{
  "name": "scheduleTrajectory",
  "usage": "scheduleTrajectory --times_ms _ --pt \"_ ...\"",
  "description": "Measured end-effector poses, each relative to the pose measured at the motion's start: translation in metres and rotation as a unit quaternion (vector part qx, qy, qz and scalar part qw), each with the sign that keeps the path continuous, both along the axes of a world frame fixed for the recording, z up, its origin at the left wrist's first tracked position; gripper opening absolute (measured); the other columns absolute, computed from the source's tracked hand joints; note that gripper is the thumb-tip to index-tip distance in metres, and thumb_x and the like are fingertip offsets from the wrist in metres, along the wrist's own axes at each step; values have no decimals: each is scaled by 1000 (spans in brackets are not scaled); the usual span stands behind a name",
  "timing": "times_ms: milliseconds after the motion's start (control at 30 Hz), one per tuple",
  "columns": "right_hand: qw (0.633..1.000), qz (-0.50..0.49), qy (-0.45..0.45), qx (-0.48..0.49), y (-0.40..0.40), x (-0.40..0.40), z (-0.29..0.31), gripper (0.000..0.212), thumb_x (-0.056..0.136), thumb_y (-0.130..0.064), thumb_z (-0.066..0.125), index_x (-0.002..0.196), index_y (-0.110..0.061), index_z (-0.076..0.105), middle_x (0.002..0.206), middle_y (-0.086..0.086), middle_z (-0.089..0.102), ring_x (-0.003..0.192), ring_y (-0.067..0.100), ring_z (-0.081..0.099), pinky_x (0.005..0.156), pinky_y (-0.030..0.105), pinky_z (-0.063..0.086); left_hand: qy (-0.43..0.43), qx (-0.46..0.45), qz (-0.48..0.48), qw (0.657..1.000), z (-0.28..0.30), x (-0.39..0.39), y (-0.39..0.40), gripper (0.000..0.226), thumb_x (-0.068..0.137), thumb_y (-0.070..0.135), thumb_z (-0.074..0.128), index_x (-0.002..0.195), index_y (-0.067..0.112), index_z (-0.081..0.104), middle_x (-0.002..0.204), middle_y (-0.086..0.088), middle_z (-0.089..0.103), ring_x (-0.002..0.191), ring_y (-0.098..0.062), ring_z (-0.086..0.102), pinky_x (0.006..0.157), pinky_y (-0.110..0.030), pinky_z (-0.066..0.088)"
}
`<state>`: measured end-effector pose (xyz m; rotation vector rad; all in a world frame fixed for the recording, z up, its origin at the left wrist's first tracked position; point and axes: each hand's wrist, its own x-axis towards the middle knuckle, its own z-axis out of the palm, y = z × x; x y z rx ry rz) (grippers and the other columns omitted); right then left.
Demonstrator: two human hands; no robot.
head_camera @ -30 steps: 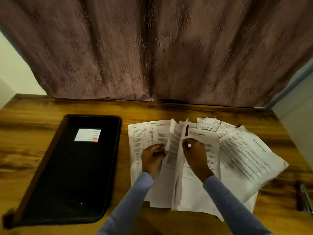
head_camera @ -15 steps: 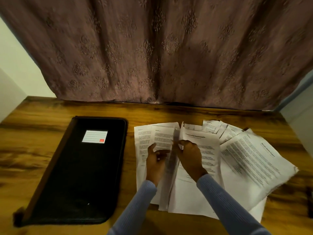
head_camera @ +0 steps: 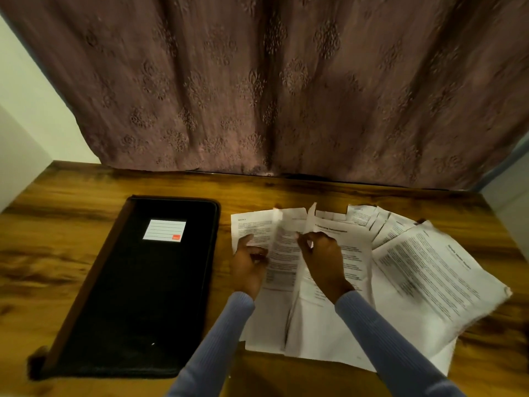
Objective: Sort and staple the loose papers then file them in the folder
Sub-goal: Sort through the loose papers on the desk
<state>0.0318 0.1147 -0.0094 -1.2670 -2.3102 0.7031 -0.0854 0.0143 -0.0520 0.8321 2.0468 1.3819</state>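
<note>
**Sorting: free one sheet at a time**

On the bench (head_camera: 71, 253), the closed folder (head_camera: 137, 296) lies left of the fanned loose papers (head_camera: 429, 276). One raised sheet (head_camera: 282, 253) is pinched by the left hand (head_camera: 249, 267) and right hand (head_camera: 323, 262), fingers (head_camera: 307, 240) curled. Lift gently; neighbouring sheets could drag along.

Curtain (head_camera: 272, 81), across the upper frame: dusty mauve-brown, with a repeating raised floral motif in the same tone. Wall (head_camera: 28, 96), upper left: off-white. Surface (head_camera: 71, 224): golden-brown wood grain with dark streaks. Folder (head_camera: 137, 296), lower left: black, with a brown strip along its left edge. Its label (head_camera: 164, 230) was white, ruled with thin lines, and bore a small orange-red square at the lower right corner. Papers (head_camera: 429, 282), centre right: white, printed with black text in blocks. Sleeves (head_camera: 220, 339), lower centre: pale blue, finely ribbed.
</note>
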Motion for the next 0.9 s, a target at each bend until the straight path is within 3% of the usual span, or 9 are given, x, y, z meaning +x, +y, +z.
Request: scheduleTrajectory --times_ms 67,133,233,433,567,633,700,800,900 --pt "1000 13 -2 -24 -6 -5 1 48 87 -53 49 100 -10 69 97 4 72 76 20 68 56 16 49 6 15 14 1000 12 4 -1 42 85 20 64 125 11 53 116 -20 64 104 -30 64 88 -40 54" --pt "999 15 -2 -34 -9 -8 0 44 87 -48 55 109 -11 65 103 3 70 84 22 69 64 22 53 -8 29 -15 999 26 15 -3 37 87 3 60 121 16 53 101 -11 69 86 -16 69 74 -26 58" --pt "999 -13 -4 -34 -5 -8 -6 26 92 -23 55 113 -9 59 116 8 64 99 25 64 80 23 49 -57 36 -39 997 26 25 -8 39 85 -5 60 113 21 57 108 4 64 97 -6 65 88 -23 53" --pt "993 -30 93 -64 -1 6 -9 39 92 -17 55 129 -13 45 123 9 60 101 29 63 85 44 54 -71 7 158 985 13 11 -16 35 89 13 60 122 16 50 115 1 56 104 -16 55 92 -31 46" --pt "990 -10 127 -60 -6 9 -7 56 93 -13 53 144 -17 29 120 -7 50 90 14 59 78 29 50 -74 -32 170 982 13 1 -14 32 85 11 66 113 20 54 104 3 61 98 -16 59 90 -32 49" --pt "994 -10 111 -17 -6 8 -9 40 93 -12 52 132 -14 48 119 2 60 90 22 64 85 32 52 -83 -16 146 986 22 -1 -13 28 84 2 64 101 23 56 91 6 60 92 -18 61 82 -30 53" --pt "995 -14 101 -1 -7 3 -7 25 92 -20 54 112 -7 62 106 12 68 87 27 67 83 41 56 -116 41 107 987 33 2 -10 40 83 -6 62 114 18 56 92 -4 63 90 -22 63 78 -26 56" --pt "994 -9 105 -37 -12 -9 2 32 89 -37 57 91 -6 65 97 9 71 83 22 68 70 22 54 -55 51 40 996 39 19 -8 50 81 -9 62 125 13 53 94 -9 69 90 -21 66 84 -30 55" --pt "996 -12 75 -37 -12 -16 6 41 87 -43 57 104 -6 63 107 10 68 95 25 66 74 19 49 -82 38 -1 996 42 30 -11 49 85 -3 60 124 25 51 100 9 66 96 -4 63 89 -20 52"
